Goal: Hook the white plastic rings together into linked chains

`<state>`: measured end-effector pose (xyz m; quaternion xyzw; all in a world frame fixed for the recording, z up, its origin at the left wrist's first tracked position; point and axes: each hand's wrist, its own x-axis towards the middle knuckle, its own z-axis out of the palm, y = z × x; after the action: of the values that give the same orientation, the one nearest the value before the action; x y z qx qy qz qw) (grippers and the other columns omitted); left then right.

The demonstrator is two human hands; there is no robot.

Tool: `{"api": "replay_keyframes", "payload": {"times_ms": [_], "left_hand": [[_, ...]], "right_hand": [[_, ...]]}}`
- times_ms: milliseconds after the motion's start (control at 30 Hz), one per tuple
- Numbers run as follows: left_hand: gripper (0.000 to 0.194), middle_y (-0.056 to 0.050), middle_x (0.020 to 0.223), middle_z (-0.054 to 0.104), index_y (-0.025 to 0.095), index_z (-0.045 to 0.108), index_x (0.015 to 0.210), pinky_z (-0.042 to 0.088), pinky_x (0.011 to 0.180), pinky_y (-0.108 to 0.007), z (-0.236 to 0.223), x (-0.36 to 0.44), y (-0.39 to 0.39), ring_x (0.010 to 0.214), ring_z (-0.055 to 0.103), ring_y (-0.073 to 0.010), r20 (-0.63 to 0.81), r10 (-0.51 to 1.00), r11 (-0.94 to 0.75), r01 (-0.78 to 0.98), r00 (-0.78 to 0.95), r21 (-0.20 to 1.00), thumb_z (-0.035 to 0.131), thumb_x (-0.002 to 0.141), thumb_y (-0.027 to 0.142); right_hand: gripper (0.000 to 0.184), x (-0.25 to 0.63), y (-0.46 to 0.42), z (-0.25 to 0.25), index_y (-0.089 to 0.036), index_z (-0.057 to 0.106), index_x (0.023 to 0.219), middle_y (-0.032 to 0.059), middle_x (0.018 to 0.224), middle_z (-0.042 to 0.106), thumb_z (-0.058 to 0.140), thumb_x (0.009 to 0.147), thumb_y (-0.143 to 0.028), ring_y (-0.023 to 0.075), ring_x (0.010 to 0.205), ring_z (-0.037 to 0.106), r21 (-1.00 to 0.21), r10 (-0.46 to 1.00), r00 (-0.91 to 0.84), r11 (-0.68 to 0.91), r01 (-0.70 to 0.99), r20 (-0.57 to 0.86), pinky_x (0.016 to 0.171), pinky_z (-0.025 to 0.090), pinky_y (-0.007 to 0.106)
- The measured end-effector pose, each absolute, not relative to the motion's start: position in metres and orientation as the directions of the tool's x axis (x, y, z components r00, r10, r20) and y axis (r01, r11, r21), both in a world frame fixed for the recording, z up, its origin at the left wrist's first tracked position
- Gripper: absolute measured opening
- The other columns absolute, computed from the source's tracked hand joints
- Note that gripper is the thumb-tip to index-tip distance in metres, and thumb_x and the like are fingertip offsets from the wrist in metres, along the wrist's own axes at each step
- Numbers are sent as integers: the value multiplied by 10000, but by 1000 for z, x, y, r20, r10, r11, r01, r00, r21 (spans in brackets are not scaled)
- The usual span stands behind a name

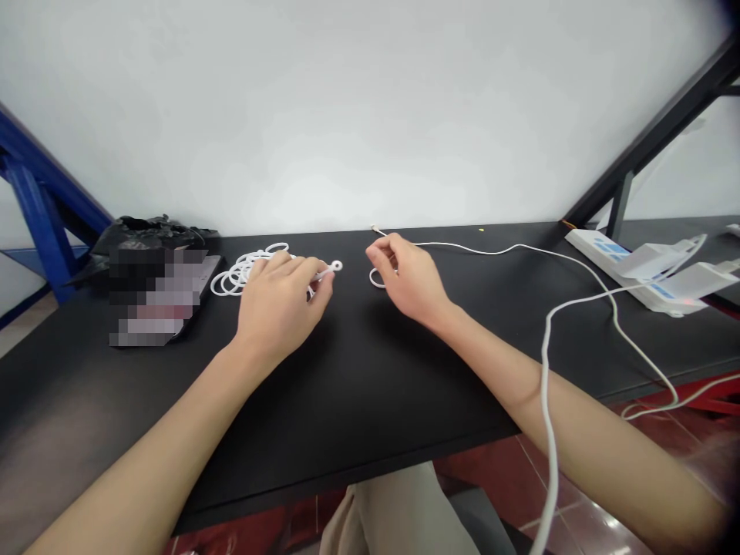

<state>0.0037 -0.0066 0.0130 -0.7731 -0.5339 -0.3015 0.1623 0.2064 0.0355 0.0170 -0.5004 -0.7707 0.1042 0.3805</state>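
Note:
My left hand (280, 301) is closed over the dark tabletop, thumb and fingers pinching a white cord end with a small round ring (336, 265) that sticks out to the right. Behind and left of that hand lies a loose coil of white cord (231, 279), partly covered by my fingers. My right hand (408, 281) is curled a short way to the right, thumb against the fingertips. A thin loop of white cord (375, 280) comes out from between its fingers; the rest of the loop is hidden by the hand. The two hands are apart.
Left on the black table (347, 416) lie a blurred-out flat object (165, 301) and a crumpled black plastic bag (139, 235). A white cable (514, 248) runs right towards white device stands (630, 270). Another white cable (546, 385) hangs across my right forearm.

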Motion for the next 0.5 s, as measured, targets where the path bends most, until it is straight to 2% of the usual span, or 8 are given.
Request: {"api": "replay_keyframes", "payload": {"times_ms": [67,167,233,367,500], "left_hand": [[265,-91,805,704,192,668,839,409,768,-409,13,-2,-5,866,585,-281,614,764,-269,963,196,27,457,946,311],[263,-128,849,711,185,666,809,403,771,-448,12,-8,-4,923,578,-327,566,809,-175,984,160,-28,446,910,287],[267,-145,854,711,181,663,770,402,773,-466,11,-11,-4,939,576,-346,525,838,-141,989,148,-54,447,889,283],[331,-137,796,718,195,638,674,400,788,-487,9,-11,-5,939,579,-357,460,880,-109,993,117,-45,443,896,344],[361,-139,807,730,190,655,723,393,800,-497,12,-10,-5,944,576,-367,459,884,-91,996,89,-17,426,918,388]], "right_hand": [[281,216,45,17,-182,640,964,91,998,665,464,983,-401,221,893,614,-406,893,-133,322,855,430,752,456,346],[301,227,54,13,-157,653,991,156,1091,632,506,953,-416,314,1064,583,-251,938,-70,162,954,341,809,474,408],[315,230,57,9,-152,652,1040,167,1128,626,521,942,-422,332,1103,571,-221,959,-64,128,967,277,835,483,430],[256,229,57,5,-172,652,1063,146,1148,637,496,958,-345,312,1117,571,-207,972,-112,155,966,209,869,487,429],[221,227,56,5,-190,652,1042,120,1105,654,465,960,-273,285,1076,589,-203,968,-143,186,961,208,839,489,398]]}}
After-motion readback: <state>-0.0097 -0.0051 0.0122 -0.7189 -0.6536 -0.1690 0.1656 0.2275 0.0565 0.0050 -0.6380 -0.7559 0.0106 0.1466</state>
